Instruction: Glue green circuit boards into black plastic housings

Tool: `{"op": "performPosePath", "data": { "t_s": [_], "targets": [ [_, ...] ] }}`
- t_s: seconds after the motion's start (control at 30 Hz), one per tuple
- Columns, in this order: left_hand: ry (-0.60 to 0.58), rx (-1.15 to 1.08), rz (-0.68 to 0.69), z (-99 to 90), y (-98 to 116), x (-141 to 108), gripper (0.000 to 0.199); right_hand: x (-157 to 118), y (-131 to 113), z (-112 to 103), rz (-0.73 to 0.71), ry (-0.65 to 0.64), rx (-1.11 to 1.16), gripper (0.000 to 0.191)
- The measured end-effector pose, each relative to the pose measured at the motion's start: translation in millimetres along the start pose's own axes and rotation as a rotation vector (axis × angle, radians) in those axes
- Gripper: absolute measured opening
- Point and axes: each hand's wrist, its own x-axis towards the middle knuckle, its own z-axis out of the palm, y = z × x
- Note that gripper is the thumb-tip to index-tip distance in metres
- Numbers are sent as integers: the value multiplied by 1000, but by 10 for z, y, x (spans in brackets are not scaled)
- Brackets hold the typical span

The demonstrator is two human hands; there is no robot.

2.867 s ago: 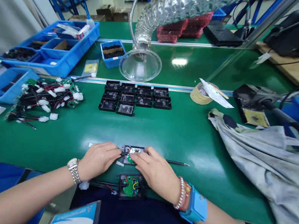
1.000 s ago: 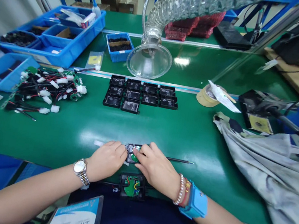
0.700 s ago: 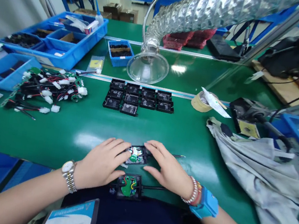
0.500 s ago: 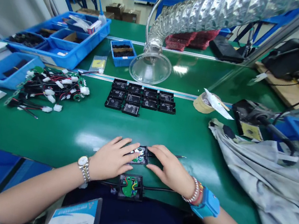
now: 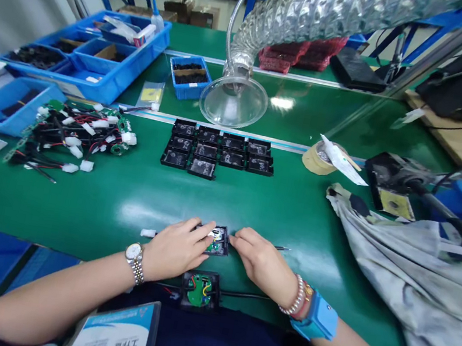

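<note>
Housing w/ PCB (image 5: 218,240) between L hand (image 5: 176,249) & R hand (image 5: 261,262); fingers together, tips on edges.

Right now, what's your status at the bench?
Left hand and right hand on black open case; green circuit board inside. Second case nearer the body.

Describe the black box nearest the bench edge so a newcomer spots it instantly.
At the near edge of the green bench, find the left hand and right hand. Just below them lies an open black housing showing a green circuit board. Unlike the housing under the hands, it is untouched, with black cable leaving both sides.
</note>
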Motion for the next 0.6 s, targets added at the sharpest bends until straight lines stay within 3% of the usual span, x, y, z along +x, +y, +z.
{"op": "performPosePath", "data": {
  "t_s": [0.23,0.47,0.6],
  "targets": [
    [70,-5,-7,38,-29,-45,30,2,-17,47,2,20,-75,20],
    [-35,24,14,-22,-14,0,31,21,-44,25,-20,-17,-153,22],
    [-32,-18,15,-10,-54,6,31,20,-26,35,-20,-20,-153,20]
  ]
}}
